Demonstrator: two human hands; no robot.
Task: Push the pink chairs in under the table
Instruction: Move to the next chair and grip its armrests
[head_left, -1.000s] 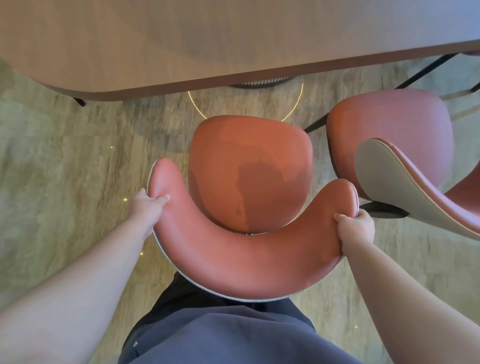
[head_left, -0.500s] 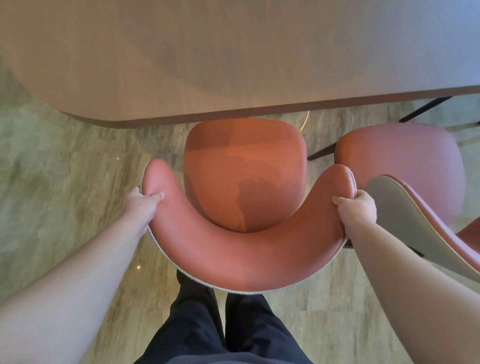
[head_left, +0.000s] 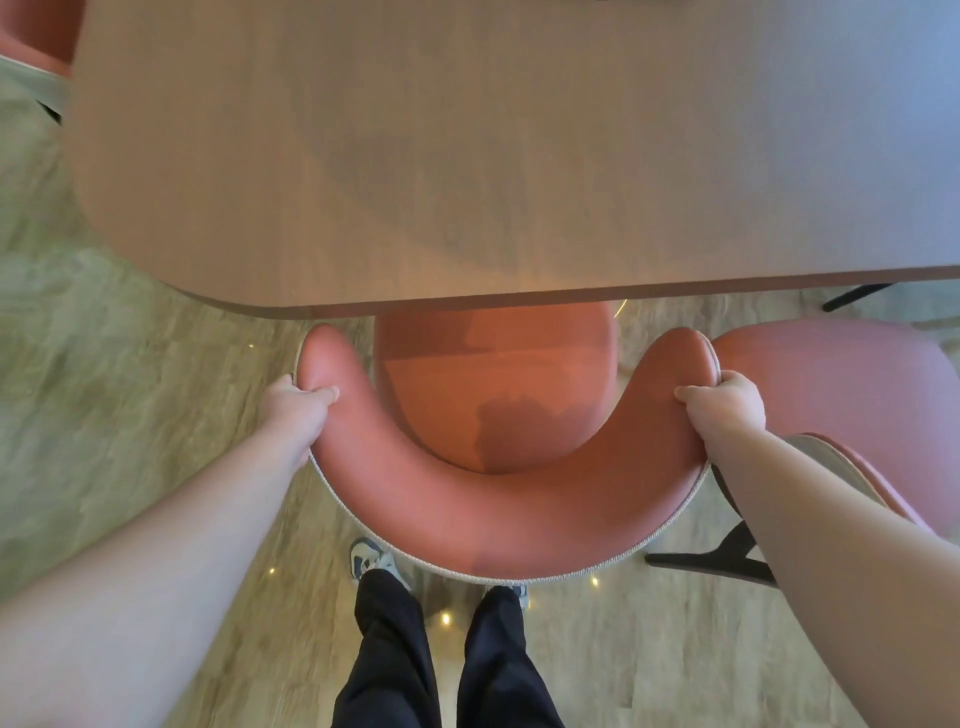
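A pink chair (head_left: 498, 509) with a curved backrest stands right in front of me, the front part of its seat hidden under the brown wooden table (head_left: 467, 156). My left hand (head_left: 298, 410) grips the left end of the backrest. My right hand (head_left: 727, 405) grips the right end. A second pink chair (head_left: 841, 384) stands to the right, its seat out from under the table edge and its backrest partly behind my right forearm.
Part of another pink chair (head_left: 36, 31) shows at the top left corner beyond the table. The floor (head_left: 104, 364) is pale wood grain. My legs and shoes (head_left: 374, 558) stand just behind the chair. Black chair legs (head_left: 727, 556) spread at right.
The chair has slid forward with both hands on its backrest; its seat front now lies under the table edge. I have stepped forward and the table fills more of the view.
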